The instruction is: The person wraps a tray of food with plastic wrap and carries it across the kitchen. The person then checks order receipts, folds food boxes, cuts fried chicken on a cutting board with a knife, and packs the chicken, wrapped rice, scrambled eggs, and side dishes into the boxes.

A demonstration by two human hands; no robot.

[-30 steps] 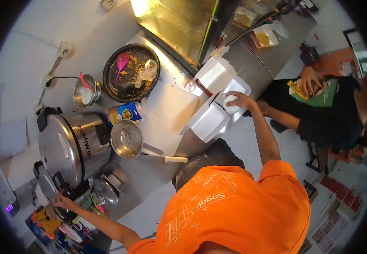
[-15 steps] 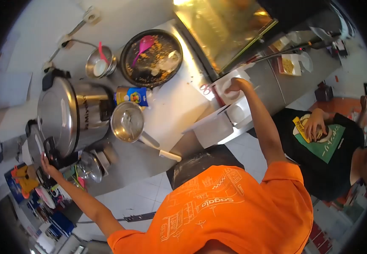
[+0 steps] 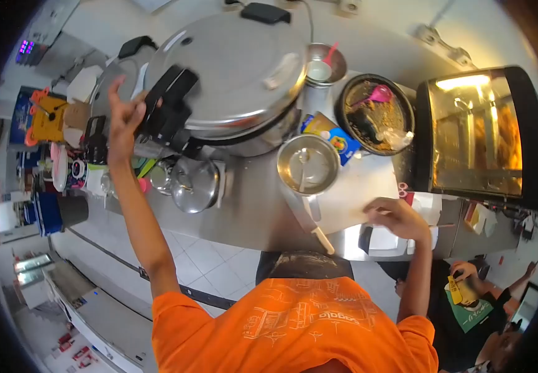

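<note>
My left hand (image 3: 124, 118) is at the black latch (image 3: 168, 102) of the large steel cooker (image 3: 232, 68), its fingers apart and nothing visible in them. My right hand (image 3: 396, 217) hovers over the right edge of the white board (image 3: 362, 189), fingers loosely bent and apart, with nothing seen in it. Partly under that hand and forearm lie white boxes (image 3: 386, 241). Between my hands, a steel saucepan (image 3: 308, 165) rests beside a blue and yellow packet (image 3: 343, 144). A knife with a pale handle (image 3: 323, 240) lies at the counter's front edge.
Beyond the board stands a black pan (image 3: 348, 115) with crumbs and a pink spoon (image 3: 381, 94). A lit glass cabinet (image 3: 477, 133) is at the right. Steel bowls (image 3: 334, 62) sit behind. A pot lid (image 3: 194, 184) lies below the cooker. Another person (image 3: 468, 311) is at the lower right.
The view has swung left toward the cooker. My right hand has come away from the white boxes to the board's edge. My left hand stays near the cooker, now higher by its latch.
</note>
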